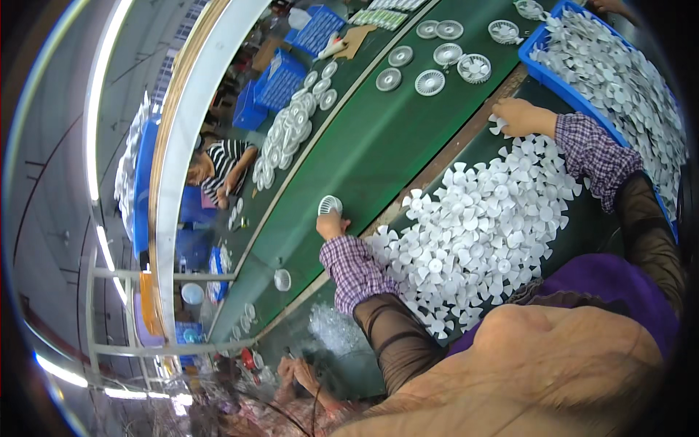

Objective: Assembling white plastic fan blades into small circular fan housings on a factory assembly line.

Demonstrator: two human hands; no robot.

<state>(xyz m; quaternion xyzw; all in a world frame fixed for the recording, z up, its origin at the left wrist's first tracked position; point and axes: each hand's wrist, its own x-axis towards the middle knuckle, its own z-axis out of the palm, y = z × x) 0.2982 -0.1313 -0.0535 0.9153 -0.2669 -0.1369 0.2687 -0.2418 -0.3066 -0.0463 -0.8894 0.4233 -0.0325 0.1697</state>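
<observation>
My left hand is closed on the edge of a round white fan guard, over the green conveyor belt. Farther right, my right hand pinches a small white fan blade beside the belt's near edge. Between my arms lies a big heap of white three-bladed fan blades on a dark green tabletop. Both my forearms wear checked purple sleeve covers.
Several round guards rest on the belt at the far right. A blue crate full of fan blades stands at the right. Across the belt, a person in a striped top works near piled white rings. Another person's hands are at lower left, by clear plastic parts.
</observation>
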